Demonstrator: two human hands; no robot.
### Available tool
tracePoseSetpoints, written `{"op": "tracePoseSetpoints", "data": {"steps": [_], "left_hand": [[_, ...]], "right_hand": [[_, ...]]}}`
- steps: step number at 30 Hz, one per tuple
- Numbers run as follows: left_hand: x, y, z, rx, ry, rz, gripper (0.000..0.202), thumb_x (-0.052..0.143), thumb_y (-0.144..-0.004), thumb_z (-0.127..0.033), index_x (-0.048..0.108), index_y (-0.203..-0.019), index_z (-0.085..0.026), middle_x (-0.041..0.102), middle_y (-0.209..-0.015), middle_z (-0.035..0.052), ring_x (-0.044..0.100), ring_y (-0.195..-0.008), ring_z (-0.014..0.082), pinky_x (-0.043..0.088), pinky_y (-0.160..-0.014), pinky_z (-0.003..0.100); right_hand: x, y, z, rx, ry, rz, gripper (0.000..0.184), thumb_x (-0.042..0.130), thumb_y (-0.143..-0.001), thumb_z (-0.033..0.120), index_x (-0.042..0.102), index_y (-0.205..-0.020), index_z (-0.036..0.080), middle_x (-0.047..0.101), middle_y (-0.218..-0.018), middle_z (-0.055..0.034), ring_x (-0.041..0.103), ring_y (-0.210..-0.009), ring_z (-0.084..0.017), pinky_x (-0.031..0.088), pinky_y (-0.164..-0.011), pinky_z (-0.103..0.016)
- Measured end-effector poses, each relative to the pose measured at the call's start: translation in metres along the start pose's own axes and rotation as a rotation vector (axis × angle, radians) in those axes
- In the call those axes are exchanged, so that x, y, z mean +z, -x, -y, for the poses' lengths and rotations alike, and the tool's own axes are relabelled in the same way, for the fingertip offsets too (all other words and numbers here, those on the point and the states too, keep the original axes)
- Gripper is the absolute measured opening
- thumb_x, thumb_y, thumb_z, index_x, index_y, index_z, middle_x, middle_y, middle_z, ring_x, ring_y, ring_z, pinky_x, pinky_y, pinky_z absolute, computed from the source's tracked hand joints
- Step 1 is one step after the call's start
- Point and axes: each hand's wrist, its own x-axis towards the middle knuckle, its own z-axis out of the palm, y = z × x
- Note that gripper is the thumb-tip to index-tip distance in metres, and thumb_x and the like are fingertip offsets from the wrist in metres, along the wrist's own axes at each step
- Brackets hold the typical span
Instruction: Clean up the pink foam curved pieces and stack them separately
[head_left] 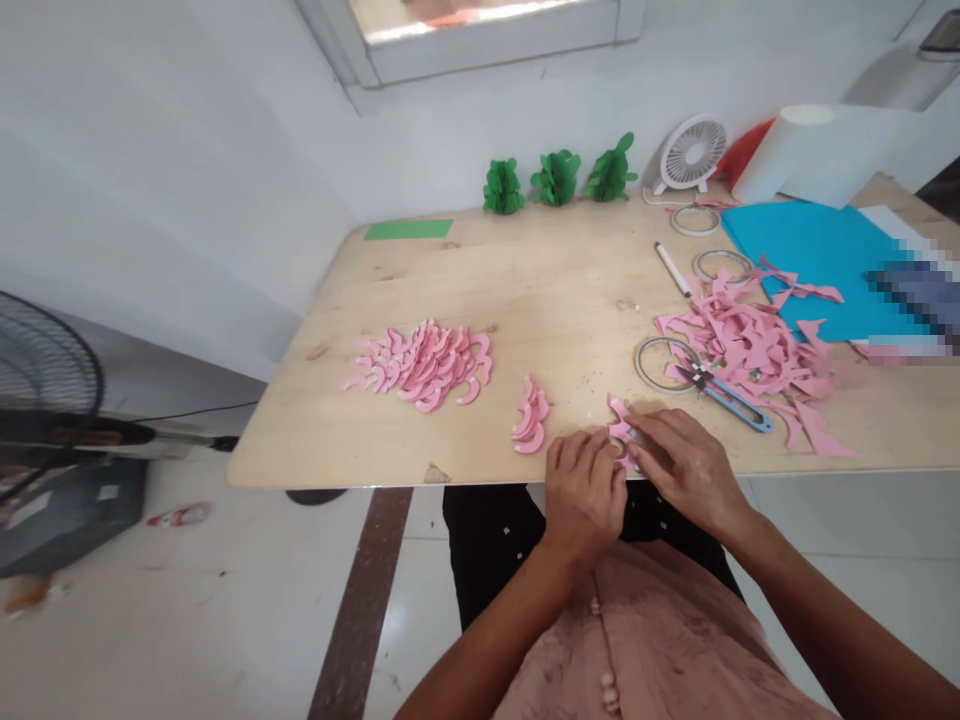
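At the table's front edge, my left hand (585, 490) and my right hand (686, 462) meet over a curved pink paper piece (618, 405). The bent fingers of my left hand press on its near side. My right thumb and fingers pinch it from the other side, hiding part of it. Just left of my hands lies a small stack of curved pink paper pieces (531, 420). Farther left is a larger pile of similar pink pieces (439, 362), several with small white squares on their ends. Blue-handled thread snips (739, 405) rest to the right, beside a roll of tape (639, 372).
Pink paper scraps (757, 335) are heaped at the right, near a white pen (673, 270) and blue sheets (840, 240). Green paper figures (556, 178), a green strip (409, 230) and a small white fan (691, 155) are along the back. A floor fan (52, 400) stands left.
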Motion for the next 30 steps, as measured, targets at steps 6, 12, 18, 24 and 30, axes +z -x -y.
{"op": "tracePoseSetpoints", "data": {"steps": [6, 12, 18, 24, 30], "left_hand": [[-0.0005, -0.0003, -0.001, -0.009, 0.014, 0.002, 0.017, 0.05, -0.084, -0.015, 0.059, -0.098, -0.016, 0.068, -0.109, 0.0104, 0.057, -0.101, 0.026, 0.043, -0.086, 0.044], [-0.0002, 0.0003, -0.0012, -0.012, 0.019, 0.012, 0.016, 0.05, -0.084, -0.014, 0.059, -0.097, -0.016, 0.068, -0.11, 0.0097, 0.057, -0.101, 0.0262, 0.042, -0.087, 0.045], [-0.0003, 0.0003, -0.0007, -0.004, 0.006, 0.018, 0.017, 0.051, -0.084, -0.015, 0.059, -0.098, -0.016, 0.068, -0.109, 0.0108, 0.057, -0.1, 0.0264, 0.042, -0.086, 0.045], [0.0005, -0.0002, 0.0003, 0.011, -0.012, 0.014, 0.015, 0.05, -0.083, -0.015, 0.06, -0.095, -0.017, 0.068, -0.108, 0.011, 0.058, -0.098, 0.0263, 0.043, -0.084, 0.044], [0.0011, 0.0004, 0.0004, 0.026, -0.026, -0.003, 0.014, 0.051, -0.083, -0.016, 0.06, -0.093, -0.016, 0.068, -0.108, 0.0113, 0.057, -0.099, 0.0262, 0.043, -0.084, 0.044]], "right_hand": [[0.0008, 0.001, 0.0002, -0.02, 0.044, 0.015, 0.027, 0.055, -0.089, 0.02, 0.061, -0.115, 0.013, 0.068, -0.098, -0.0119, 0.06, -0.092, -0.025, 0.05, -0.081, -0.04], [0.0024, 0.0008, -0.0003, -0.026, 0.074, 0.025, 0.023, 0.055, -0.09, 0.021, 0.063, -0.111, 0.016, 0.068, -0.098, -0.011, 0.06, -0.092, -0.025, 0.048, -0.081, -0.04], [0.0041, -0.0004, -0.0001, -0.024, 0.105, 0.022, 0.022, 0.052, -0.091, 0.021, 0.065, -0.107, 0.014, 0.068, -0.096, -0.0122, 0.06, -0.092, -0.025, 0.047, -0.08, -0.039], [0.0064, -0.0003, -0.0024, -0.017, 0.12, 0.025, 0.022, 0.051, -0.092, 0.022, 0.066, -0.106, 0.015, 0.068, -0.094, -0.012, 0.06, -0.087, -0.025, 0.048, -0.078, -0.039], [0.0076, -0.0008, -0.0024, -0.004, 0.115, 0.028, 0.023, 0.05, -0.092, 0.023, 0.067, -0.107, 0.017, 0.067, -0.092, -0.0113, 0.059, -0.084, -0.025, 0.048, -0.075, -0.039]]}}
